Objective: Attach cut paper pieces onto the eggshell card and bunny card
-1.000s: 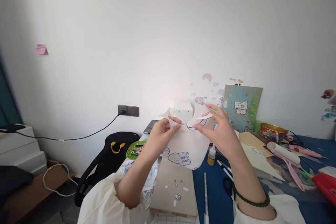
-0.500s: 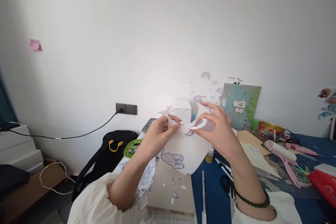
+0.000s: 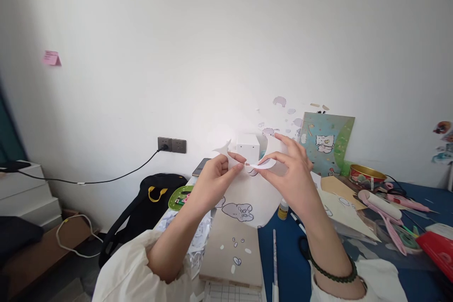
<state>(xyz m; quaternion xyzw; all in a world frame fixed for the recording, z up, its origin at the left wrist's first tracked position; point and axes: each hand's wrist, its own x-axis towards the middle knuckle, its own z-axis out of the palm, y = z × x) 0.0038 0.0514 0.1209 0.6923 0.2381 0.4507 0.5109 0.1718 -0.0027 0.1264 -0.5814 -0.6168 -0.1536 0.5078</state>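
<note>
Left hand: thumb and fingers [image 3: 242, 165] pinch the upper edge of the sheet.
Right hand [image 3: 292, 170]: grasping the same sheet by a narrow curl [image 3: 267, 164] at its edge, forefinger raised; whether the curl joins the rest there cannot be told.
Sheet [image 3: 262, 193]: white, held up between both hands, its broad part hanging below the grip.
Drawing [image 3: 238, 212]: an outlined animal on the sheet's lower part, under the grip.
White box [image 3: 247, 147]: just behind the grip, between the hands as seen.
Glue bottle [image 3: 282, 211]: upright, below the right hand.
Board [image 3: 219, 240]: below the grip, nearer the body, with small cut-outs [image 3: 237, 261] lying on it.
Pen [image 3: 275, 257]: lengthwise on the blue mat [image 3: 288, 264], right of the board.
Scissors [image 3: 303, 247]: beside the right forearm, partly hidden by it.
Green tray [image 3: 176, 200]: left of the grip, past the left forearm.
Pink roller [image 3: 380, 207]: well right of the grip.
Tin [image 3: 368, 177]: beyond the roller, right of the grip.
Picture [image 3: 325, 139]: leaning on the wall, behind and right of the grip.
Socket [image 3: 171, 145]: on the wall, left of the grip, one plug in.
</note>
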